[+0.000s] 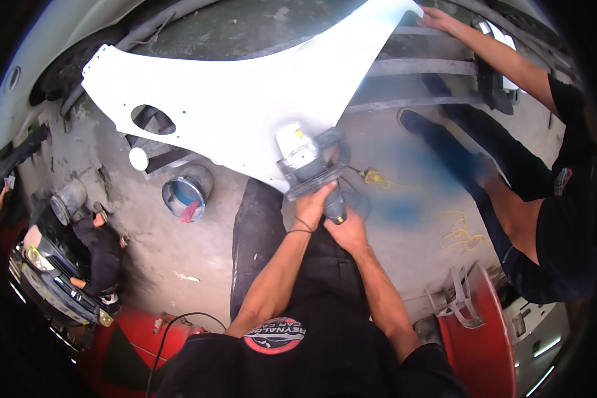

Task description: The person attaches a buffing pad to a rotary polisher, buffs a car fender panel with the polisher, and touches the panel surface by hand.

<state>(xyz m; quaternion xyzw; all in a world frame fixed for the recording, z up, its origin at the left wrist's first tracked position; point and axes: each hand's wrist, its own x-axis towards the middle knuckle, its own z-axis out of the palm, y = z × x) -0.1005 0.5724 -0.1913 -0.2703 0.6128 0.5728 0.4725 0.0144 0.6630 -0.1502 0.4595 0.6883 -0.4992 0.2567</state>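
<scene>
Both my hands are on a power tool that looks like a sander (pixel 302 156), with a white-and-grey body and a dark frame. My left hand (pixel 314 201) is closed around its near side, just under the frame. My right hand (pixel 347 229) grips the dark rear handle. The tool's head lies over the lower edge of a large white car fender (pixel 212 99); whether it presses on the surface I cannot tell. A round hole and several small holes show in the fender. At the upper right, another person's hand (pixel 435 18) holds the fender's narrow end.
Metal stand bars (pixel 421 66) run behind the fender. A bucket (pixel 199 178) with a pink cloth stands left on the concrete floor. Yellow cord (pixel 461 232) lies right, near the co-worker's legs. Red panels (pixel 481 331) are low right. Another person (pixel 99 252) is by a car, left.
</scene>
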